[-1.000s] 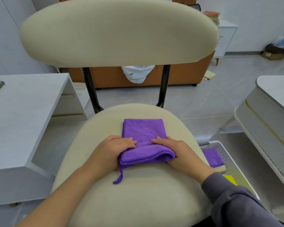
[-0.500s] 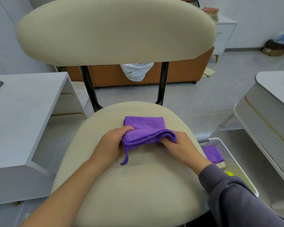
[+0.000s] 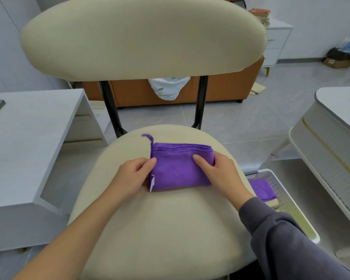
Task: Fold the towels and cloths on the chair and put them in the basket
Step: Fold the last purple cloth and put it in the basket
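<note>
Chair (image 3: 160, 229): seat and oval backrest (image 3: 141, 37) are padded in smooth cream fabric w/ rounded edges and joined by two black metal posts (image 3: 109, 106).

A purple cloth (image 3: 176, 170) is laid on the seat, approx. at its centre. It is fuzzy microfibre, folded into a compact rectangle. Stacked layer edges are seen along the far side and a rounded fold along the near side. A thin hanging loop (image 3: 149, 138) sticks up from the far L corner, and a small white label (image 3: 152, 181) is seen at the near L edge.

The cloth is flanked by both hands. Its L edge is pinched by the curled fingertips of the L hand (image 3: 132, 177), which rests on the seat. Its R edge is gripped by the R hand (image 3: 220, 174), w/ the thumb laid flat on top and the other fingers tucked round the side. The R arm is covered by a grey sleeve (image 3: 287, 239); the L forearm is bare.

A white perforated plastic basket (image 3: 280, 190) is set on the floor just beside the chair, on the R. A second folded purple cloth (image 3: 261, 187) is seen in it, plus something yellow-green that is too blurred to ID.

A white desk (image 3: 28, 126) is seen on the L and a white rounded table (image 3: 331, 142) on the R.
</note>
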Demonstrator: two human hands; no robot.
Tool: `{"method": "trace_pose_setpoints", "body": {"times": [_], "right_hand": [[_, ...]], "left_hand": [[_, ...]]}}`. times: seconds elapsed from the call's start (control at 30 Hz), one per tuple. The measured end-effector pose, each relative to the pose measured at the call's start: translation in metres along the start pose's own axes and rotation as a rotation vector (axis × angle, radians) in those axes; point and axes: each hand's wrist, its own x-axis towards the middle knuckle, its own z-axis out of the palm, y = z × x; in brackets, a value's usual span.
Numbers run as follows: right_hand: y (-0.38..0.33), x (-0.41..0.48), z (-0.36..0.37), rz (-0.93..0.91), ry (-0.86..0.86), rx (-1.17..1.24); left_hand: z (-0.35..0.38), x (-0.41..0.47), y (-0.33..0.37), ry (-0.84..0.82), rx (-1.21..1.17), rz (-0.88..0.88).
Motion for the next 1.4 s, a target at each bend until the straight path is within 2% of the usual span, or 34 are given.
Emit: {"method": "trace_pose_setpoints", "body": {"times": [0.2,0.43,0.77,0.83,0.9,1.0,1.13,1.23,1.3,1.4], "right_hand": [[-0.004,0.011,0.016,0.005,0.044,-0.087],[-0.004,0.014,0.015,0.072,-0.058,-0.115],[-0.003,0.018,0.029,0.057,0.081,-0.375],[-0.003,0.02,0.029,0.068,0.071,-0.384],[-0.004,0.022,0.027,0.08,0.033,-0.325],[-0.008,0.021,0.015,0.069,-0.054,-0.109],[-0.017,0.014,-0.011,-0.083,-0.095,0.01],[-0.034,0.003,-0.036,-0.079,-0.123,0.341],[-0.042,-0.001,-0.045,-0.053,-0.139,0.436],[-0.036,0.009,-0.034,0.035,-0.132,0.428]], "left_hand": [[0.011,0.001,0.008,0.068,0.049,-0.116],[0.007,-0.001,0.007,0.068,0.004,-0.255],[0.015,-0.001,0.01,0.162,0.204,-0.191],[0.015,0.0,0.01,0.171,0.175,-0.179],[0.013,-0.001,0.011,0.177,0.05,-0.157],[0.006,-0.005,0.019,0.158,-0.117,-0.102],[-0.01,-0.012,0.04,0.057,-0.165,-0.031],[-0.02,-0.024,0.064,0.014,-0.345,0.003],[-0.021,-0.024,0.075,0.019,-0.377,0.009],[-0.013,-0.011,0.075,0.025,-0.296,-0.06]]}}
